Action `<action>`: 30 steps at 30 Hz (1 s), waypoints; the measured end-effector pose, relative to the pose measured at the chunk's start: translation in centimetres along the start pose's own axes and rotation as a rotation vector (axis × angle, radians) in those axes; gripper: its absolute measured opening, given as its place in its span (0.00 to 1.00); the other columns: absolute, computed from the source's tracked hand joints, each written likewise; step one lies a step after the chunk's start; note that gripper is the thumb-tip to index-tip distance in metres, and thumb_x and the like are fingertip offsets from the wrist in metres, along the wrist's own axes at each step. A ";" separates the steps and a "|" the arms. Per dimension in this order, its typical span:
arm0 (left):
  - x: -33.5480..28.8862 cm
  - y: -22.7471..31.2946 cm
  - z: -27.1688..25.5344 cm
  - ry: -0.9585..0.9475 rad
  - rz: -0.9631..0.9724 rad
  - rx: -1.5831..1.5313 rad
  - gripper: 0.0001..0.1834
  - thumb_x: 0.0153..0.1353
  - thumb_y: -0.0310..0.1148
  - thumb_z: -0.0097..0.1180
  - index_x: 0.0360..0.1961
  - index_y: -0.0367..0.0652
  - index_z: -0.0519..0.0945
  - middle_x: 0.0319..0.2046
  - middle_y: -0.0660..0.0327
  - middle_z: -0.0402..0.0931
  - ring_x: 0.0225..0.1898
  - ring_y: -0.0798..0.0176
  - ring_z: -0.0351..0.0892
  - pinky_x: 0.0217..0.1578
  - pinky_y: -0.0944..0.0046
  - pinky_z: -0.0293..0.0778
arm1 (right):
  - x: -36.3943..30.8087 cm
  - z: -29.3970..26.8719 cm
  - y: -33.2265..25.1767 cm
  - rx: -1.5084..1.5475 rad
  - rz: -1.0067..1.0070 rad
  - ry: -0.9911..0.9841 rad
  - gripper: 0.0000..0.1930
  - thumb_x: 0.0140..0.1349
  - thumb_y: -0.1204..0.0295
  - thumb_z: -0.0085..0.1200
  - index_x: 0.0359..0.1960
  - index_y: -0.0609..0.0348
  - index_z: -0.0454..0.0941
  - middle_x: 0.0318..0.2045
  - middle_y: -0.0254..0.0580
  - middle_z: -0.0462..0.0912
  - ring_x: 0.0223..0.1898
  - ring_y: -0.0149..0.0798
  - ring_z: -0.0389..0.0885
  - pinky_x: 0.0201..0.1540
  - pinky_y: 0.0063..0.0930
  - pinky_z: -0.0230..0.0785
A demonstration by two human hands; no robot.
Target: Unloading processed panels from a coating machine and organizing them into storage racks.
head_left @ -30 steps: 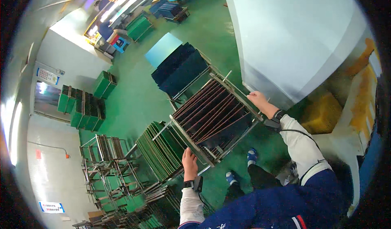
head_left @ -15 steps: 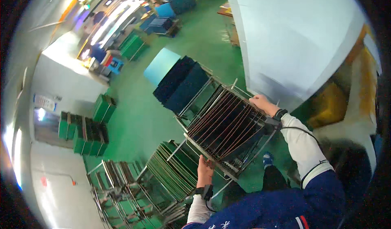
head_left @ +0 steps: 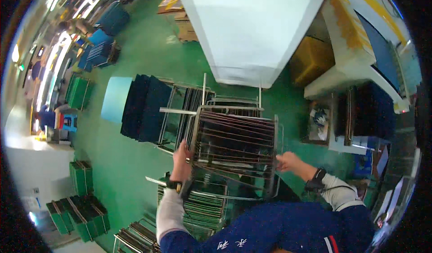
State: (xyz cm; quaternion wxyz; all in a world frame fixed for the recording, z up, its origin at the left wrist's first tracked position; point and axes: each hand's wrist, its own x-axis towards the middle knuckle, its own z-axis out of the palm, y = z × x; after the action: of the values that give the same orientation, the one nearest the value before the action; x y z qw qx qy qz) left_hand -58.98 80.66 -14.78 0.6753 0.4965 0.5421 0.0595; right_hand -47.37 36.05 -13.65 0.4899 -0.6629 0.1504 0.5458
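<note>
The rack [head_left: 196, 131] lies between both grips: two o'clock from the left hand [head_left: 182, 160], ten from the right hand [head_left: 290, 162], each holding its side; dark panels [head_left: 234, 138] run nine-to-three.

The left hand [head_left: 181, 159] and right hand [head_left: 290, 162] gripped opposite sides of a metal rack [head_left: 275, 138]; dark blue boards [head_left: 145, 108] stood left of the rack.

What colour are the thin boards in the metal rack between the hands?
Thin boards: nearly black, with brownish edges; best seen in the head view.
</note>
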 end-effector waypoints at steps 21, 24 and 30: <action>8.7 8.0 24.8 -0.574 1.020 1.438 0.33 0.53 0.59 0.56 0.49 0.42 0.78 0.46 0.52 0.78 0.49 0.51 0.75 0.51 0.56 0.68 | 2.5 19.9 8.6 1.015 0.414 -0.808 0.21 0.68 0.56 0.44 0.58 0.48 0.65 0.61 0.37 0.68 0.62 0.42 0.65 0.64 0.37 0.59; 9.6 7.2 22.9 -0.545 1.218 1.313 0.31 0.53 0.54 0.58 0.51 0.41 0.77 0.49 0.49 0.75 0.53 0.48 0.72 0.55 0.55 0.66 | 2.6 19.6 6.6 0.826 0.396 -0.884 0.22 0.68 0.55 0.43 0.59 0.51 0.63 0.59 0.40 0.70 0.56 0.42 0.72 0.57 0.37 0.67; 6.3 10.2 17.2 -0.647 1.032 0.914 0.28 0.53 0.42 0.62 0.53 0.40 0.75 0.53 0.49 0.72 0.56 0.48 0.69 0.56 0.56 0.65 | 1.6 15.0 4.7 0.520 0.365 -0.935 0.23 0.70 0.56 0.40 0.61 0.54 0.62 0.55 0.41 0.74 0.53 0.41 0.75 0.52 0.35 0.70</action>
State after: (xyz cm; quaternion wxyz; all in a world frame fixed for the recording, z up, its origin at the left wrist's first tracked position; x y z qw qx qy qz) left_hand -38.18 79.25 -12.92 0.4144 0.9099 -0.0128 -0.0111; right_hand -58.92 46.61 -16.19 0.5491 -0.1712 0.1592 0.8024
